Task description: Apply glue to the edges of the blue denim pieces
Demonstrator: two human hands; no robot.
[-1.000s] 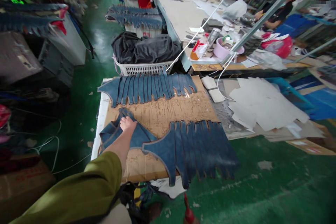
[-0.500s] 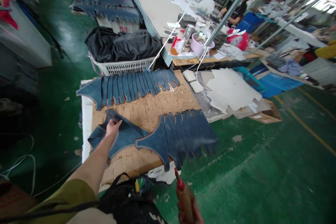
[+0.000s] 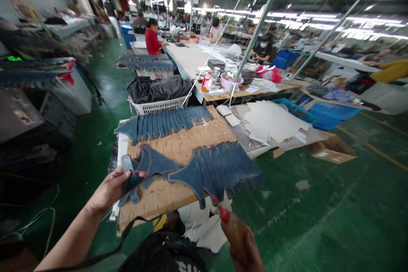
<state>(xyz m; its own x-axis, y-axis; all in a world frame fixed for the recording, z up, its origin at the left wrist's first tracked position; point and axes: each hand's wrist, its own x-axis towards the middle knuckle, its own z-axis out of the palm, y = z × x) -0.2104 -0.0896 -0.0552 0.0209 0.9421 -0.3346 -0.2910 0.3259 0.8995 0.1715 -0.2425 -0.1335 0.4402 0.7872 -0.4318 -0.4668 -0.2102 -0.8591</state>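
My left hand (image 3: 110, 189) is closed on a curved blue leather piece (image 3: 128, 185), lifted at the left end of the cardboard-topped table (image 3: 174, 195). Beside it, another blue piece (image 3: 156, 161) lies on the cardboard. A front row of overlapping blue leather pieces (image 3: 219, 163) fans out to the right, partly past the table edge. Low in the view, my right hand (image 3: 250, 250) grips a brown-handled tool (image 3: 232, 229) with a red collar and a thin red tip. That tip points up towards the front row's lower edge; I cannot tell whether they touch.
A second row of blue pieces (image 3: 165, 123) lies along the table's back. Behind stands a white basket (image 3: 159, 106) with black cloth (image 3: 162, 87). Pale sheets (image 3: 274, 121) lie on the right. A slanting metal pole (image 3: 259, 25) rises beyond. Other people work at far tables.
My left hand has moved left and down on the view, and the leather in it is now raised and turned. The right hand has brought the tool slightly up. My head view has tilted upward.
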